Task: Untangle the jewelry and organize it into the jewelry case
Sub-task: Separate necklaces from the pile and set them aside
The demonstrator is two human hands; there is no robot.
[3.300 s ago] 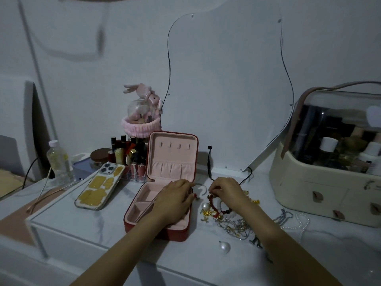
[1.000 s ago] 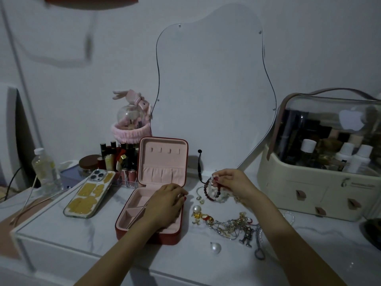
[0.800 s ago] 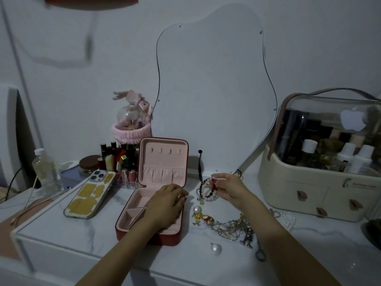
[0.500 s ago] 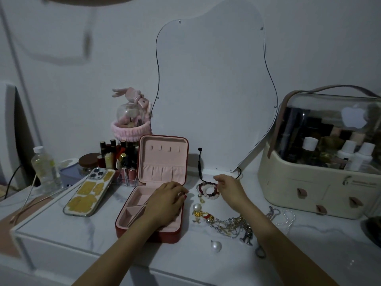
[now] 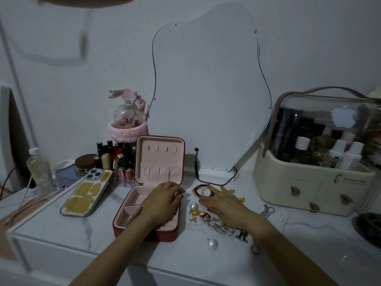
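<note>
1. On the white marble table (image 5: 61,230), in the head view, the red jewelry case (image 5: 148,221) lies open with its pink-lined lid upright at the far edge, hinge side away from the person; its long axis runs from near-left to far-right.
2. Over the case's right half, the left hand (image 5: 162,200) rests palm down with its fingers loosely curved, gripping nothing that shows.
3. Just right of the case, a dark red beaded bracelet (image 5: 201,190) lies flat as a ring on the table, between the 2 hands and touching the right one.
4. Beside it, the right hand (image 5: 221,203) lies palm down with fingers nearly straight and pointing left toward the bracelet, holding nothing.
5. Under and near the right wrist, the tangled jewelry pile (image 5: 218,225) stretches from a pearl charm at its left end to a small dark figure at its right.
6. Nearer the person, a loose pearl (image 5: 212,243) lies apart from the pile.
</note>
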